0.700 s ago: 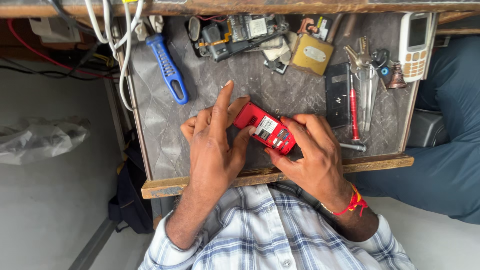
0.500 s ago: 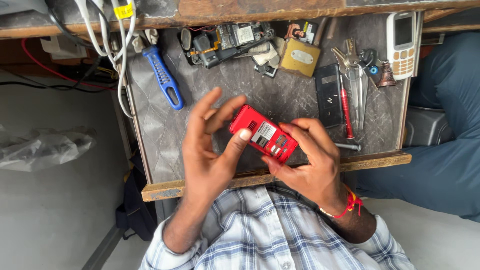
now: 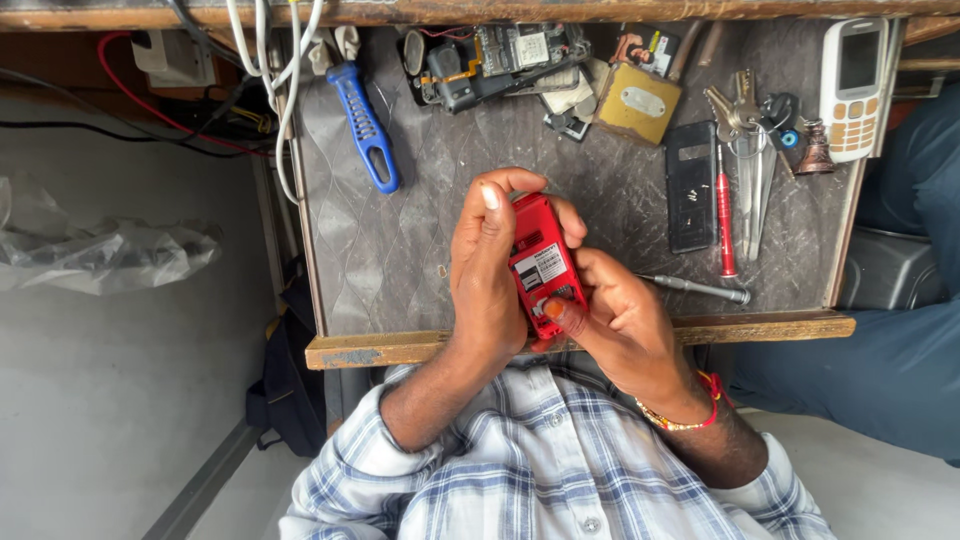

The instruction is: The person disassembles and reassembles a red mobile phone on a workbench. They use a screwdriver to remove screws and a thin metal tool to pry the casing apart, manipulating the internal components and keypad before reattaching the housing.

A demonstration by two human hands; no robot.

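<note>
A small red phone [image 3: 543,268] is held above the front edge of the grey work tray [image 3: 400,260], its back facing me with a white label showing. My left hand [image 3: 485,265] wraps the phone's left side, thumb and fingers curled over its top end. My right hand [image 3: 625,320], with a red and gold band at the wrist, supports it from the right and below, the thumb pressing on the lower end of the phone's back. Both hands grip the phone together.
On the tray lie a blue-handled tool [image 3: 365,125], circuit boards [image 3: 490,60], a brass-coloured box [image 3: 640,103], a black back cover [image 3: 690,185], a red screwdriver [image 3: 724,215], a silver screwdriver [image 3: 700,288], keys [image 3: 745,110] and a white phone [image 3: 852,75]. Another person's blue-clad leg [image 3: 900,350] is at right.
The red phone has turned from a diagonal lie to nearly upright. My left fingers, spread before, have closed over its top, and my right thumb now presses its lower back.
</note>
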